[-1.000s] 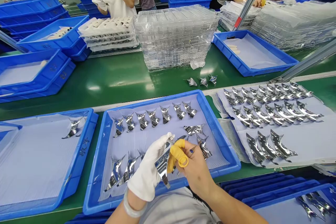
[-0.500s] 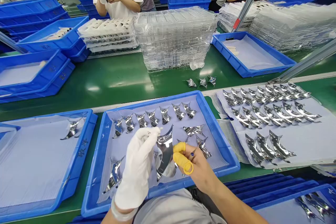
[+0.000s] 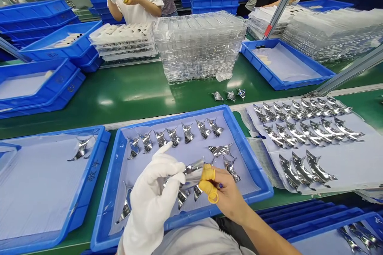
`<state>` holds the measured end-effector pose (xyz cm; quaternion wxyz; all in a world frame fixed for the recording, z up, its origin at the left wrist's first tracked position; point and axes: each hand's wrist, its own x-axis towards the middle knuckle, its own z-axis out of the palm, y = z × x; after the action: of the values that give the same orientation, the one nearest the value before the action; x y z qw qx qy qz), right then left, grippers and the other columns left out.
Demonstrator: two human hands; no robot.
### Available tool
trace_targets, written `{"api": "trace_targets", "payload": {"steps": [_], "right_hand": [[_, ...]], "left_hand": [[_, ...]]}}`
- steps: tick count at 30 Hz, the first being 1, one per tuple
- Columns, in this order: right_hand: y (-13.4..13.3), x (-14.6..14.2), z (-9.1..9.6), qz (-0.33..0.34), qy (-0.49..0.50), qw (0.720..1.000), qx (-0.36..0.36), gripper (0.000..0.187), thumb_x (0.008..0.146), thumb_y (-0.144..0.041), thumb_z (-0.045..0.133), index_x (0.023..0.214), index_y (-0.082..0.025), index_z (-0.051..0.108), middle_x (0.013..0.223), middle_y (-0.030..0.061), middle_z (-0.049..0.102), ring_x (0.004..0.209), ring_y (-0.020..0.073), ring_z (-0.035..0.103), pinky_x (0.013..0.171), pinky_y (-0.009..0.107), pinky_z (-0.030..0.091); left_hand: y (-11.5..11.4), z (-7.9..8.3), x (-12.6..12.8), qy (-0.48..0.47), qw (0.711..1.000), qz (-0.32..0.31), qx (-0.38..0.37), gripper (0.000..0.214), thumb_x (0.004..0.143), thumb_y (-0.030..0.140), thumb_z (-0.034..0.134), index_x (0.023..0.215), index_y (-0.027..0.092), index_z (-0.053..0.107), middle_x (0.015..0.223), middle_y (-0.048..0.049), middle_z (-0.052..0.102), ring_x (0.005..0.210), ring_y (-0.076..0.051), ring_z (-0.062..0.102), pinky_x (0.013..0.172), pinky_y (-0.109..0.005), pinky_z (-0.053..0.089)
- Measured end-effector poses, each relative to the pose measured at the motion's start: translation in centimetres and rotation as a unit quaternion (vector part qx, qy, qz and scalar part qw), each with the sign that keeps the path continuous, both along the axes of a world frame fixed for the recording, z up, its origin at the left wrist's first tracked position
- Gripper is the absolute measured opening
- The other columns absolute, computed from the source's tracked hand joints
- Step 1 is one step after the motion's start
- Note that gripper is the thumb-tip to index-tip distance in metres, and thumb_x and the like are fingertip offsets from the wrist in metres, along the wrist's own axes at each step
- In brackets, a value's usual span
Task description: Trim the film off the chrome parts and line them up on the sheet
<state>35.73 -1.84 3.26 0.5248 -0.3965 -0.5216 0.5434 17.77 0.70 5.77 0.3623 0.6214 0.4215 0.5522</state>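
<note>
The white-gloved left hand (image 3: 151,195) and the right hand (image 3: 227,193), with yellow finger caps (image 3: 208,174), pinch a shiny, curved metal piece (image 3: 193,173).

Left hand (image 3: 151,203): white glove. Right hand (image 3: 230,201): yellow finger cots (image 3: 208,173), dark blue nail polish (image 3: 220,185). Mirror-chrome metal piece (image 3: 194,171). Bright blue tray (image 3: 176,118), pale lavender liner (image 3: 239,175), glossy green table (image 3: 119,101).

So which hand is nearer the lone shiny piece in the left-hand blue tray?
The left hand, white-gloved, is nearer: it's to the lower right of the shiny piece, over the middle blue tray. The right hand is farther off, beyond the left hand.
</note>
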Motion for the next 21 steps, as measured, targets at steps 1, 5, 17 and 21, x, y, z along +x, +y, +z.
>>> {"api": "trace_targets", "payload": {"steps": [1, 5, 17, 21], "right_hand": [[-0.2, 0.0, 0.1, -0.002, -0.013, 1.0, 0.017, 0.031, 0.098, -0.033, 0.065, 0.069, -0.023, 0.06, 0.067, -0.0009, 0.052, 0.063, 0.0163, 0.042, 0.061, 0.031, 0.036], [-0.9, -0.2, 0.2, 0.007, -0.036, 0.998, 0.044, 0.026, 0.1, -0.026, 0.064, 0.074, -0.022, 0.062, 0.068, -0.001, 0.054, 0.063, 0.0157, 0.043, 0.061, 0.03, 0.035], [0.7, -1.1, -1.2, 0.001, -0.013, 0.999, -0.03, 0.044, 0.099, -0.048, 0.057, 0.064, -0.023, 0.044, 0.063, -0.0039, 0.04, 0.059, 0.014, 0.032, 0.058, 0.03, 0.028], [0.8, -1.1, -1.2, 0.004, 0.004, 0.999, -0.04, 0.046, 0.098, -0.051, 0.058, 0.063, -0.023, 0.046, 0.062, -0.0039, 0.038, 0.059, 0.0141, 0.031, 0.058, 0.03, 0.028]], "left_hand": [[0.1, -0.1, 0.0, -0.004, 0.999, 0.023, -0.027, 0.011, 0.09, 0.019, 0.073, 0.096, 0.029, 0.073, 0.086, 0.0032, 0.075, 0.085, -0.018, 0.068, 0.099, -0.042, 0.054], [0.4, -0.5, 0.1, -0.052, 0.986, 0.067, -0.145, 0.01, 0.088, 0.034, 0.078, 0.091, 0.025, 0.074, 0.088, -0.0016, 0.077, 0.09, -0.022, 0.072, 0.076, -0.033, 0.06], [-0.1, 0.7, 0.1, 0.115, 0.985, -0.052, 0.121, 0.039, 0.088, 0.006, 0.065, 0.115, 0.033, 0.071, 0.084, 0.0035, 0.074, 0.08, -0.018, 0.066, 0.12, -0.059, 0.038], [-0.1, 1.0, 0.1, 0.143, 0.978, -0.06, 0.143, 0.046, 0.086, 0.003, 0.066, 0.119, 0.034, 0.069, 0.085, 0.0048, 0.074, 0.077, -0.017, 0.066, 0.123, -0.061, 0.033]]}}
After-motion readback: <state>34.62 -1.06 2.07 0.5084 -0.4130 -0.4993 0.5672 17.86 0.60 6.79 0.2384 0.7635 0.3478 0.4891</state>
